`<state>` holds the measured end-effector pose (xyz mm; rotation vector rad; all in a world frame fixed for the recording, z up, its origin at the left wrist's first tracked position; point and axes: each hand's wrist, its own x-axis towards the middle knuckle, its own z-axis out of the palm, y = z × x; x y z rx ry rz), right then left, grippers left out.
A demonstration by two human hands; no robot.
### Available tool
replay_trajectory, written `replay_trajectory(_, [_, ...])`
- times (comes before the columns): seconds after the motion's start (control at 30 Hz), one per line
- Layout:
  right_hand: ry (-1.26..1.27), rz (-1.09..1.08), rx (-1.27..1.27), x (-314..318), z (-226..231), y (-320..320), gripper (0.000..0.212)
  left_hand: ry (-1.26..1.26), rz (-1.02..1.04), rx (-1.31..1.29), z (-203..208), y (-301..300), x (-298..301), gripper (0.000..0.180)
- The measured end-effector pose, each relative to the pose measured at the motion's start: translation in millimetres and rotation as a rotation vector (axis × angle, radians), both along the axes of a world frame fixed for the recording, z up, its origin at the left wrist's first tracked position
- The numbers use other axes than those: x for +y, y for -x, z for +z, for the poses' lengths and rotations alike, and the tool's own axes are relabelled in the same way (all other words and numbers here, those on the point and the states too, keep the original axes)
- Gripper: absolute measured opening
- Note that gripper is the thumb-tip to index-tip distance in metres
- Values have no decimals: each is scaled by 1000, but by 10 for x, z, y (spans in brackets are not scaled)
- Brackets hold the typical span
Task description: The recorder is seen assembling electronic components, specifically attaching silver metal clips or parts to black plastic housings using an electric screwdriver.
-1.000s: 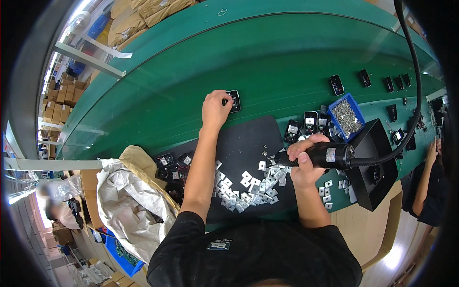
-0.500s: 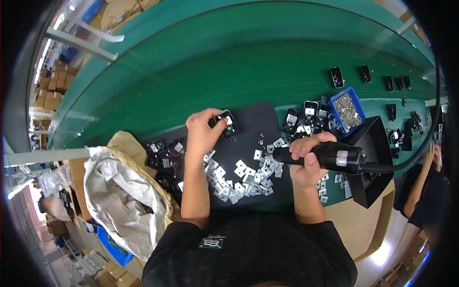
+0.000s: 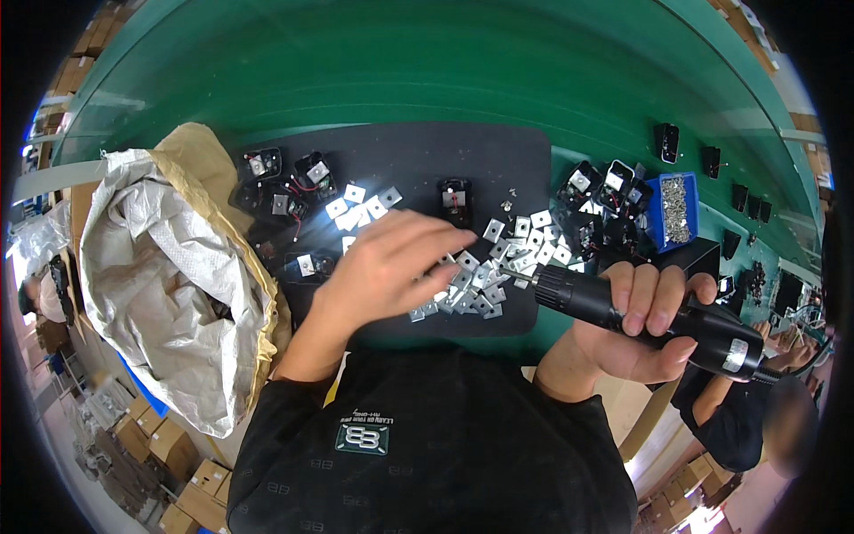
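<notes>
passable: green surface [image 3: 427,80] behind black mat [image 3: 382,151] | left block: sack [image 3: 191,374] | right block: screwdriver [image 3: 578,294], blue bin [image 3: 656,215]

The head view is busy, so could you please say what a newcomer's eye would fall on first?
Likely the black electric screwdriver in the right hand, right of centre, draws the eye first. Silvery square plates lie scattered on the black mat, partly hidden by the left hand. A large crinkled white sack sits at left, a blue bin of small metal pieces at right.
</notes>
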<state>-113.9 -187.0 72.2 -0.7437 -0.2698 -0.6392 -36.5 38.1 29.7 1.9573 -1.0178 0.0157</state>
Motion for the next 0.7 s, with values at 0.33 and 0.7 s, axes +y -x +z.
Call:
replay_trajectory(0.33, [21, 47, 36, 88, 17, 64, 50, 115, -52, 158, -212, 308, -173, 36])
replay_trajectory(0.7, [44, 45, 72, 130, -1, 88, 51, 170, -26, -121, -236, 307, -221, 25])
